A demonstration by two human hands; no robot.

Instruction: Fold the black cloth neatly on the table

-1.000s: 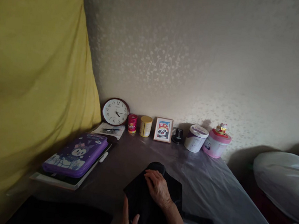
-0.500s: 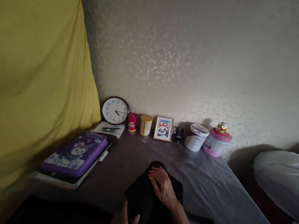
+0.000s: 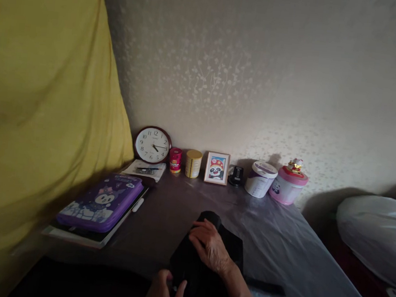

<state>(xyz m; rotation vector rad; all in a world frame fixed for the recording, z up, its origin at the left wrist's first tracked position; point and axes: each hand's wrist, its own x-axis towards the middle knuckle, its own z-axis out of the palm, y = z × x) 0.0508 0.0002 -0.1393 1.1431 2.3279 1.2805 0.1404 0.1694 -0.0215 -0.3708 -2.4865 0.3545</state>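
Observation:
A black garment, with what looks like a collar at its far end, lies on the table in front of me. My right hand rests on its upper part, fingers stretched and laid against the fabric. Nearer to me, my left hand is at the garment's lower left side, thumb and forefinger curled toward each other. Something dark with a small pale spot is between them, too dim to name. More black cloth spreads to the left along the near edge, and a dark strip sticks out on the right.
A purple cartoon case lies on books at left, beside a yellow curtain. Along the wall stand a clock, a red can, a yellow can, a framed panda picture and two tubs. Plastic covers the table.
My right hand has slid slightly left and toward me over the black garment. The fingers of my left hand have curled a little more, and the garment's left edge has shifted right.

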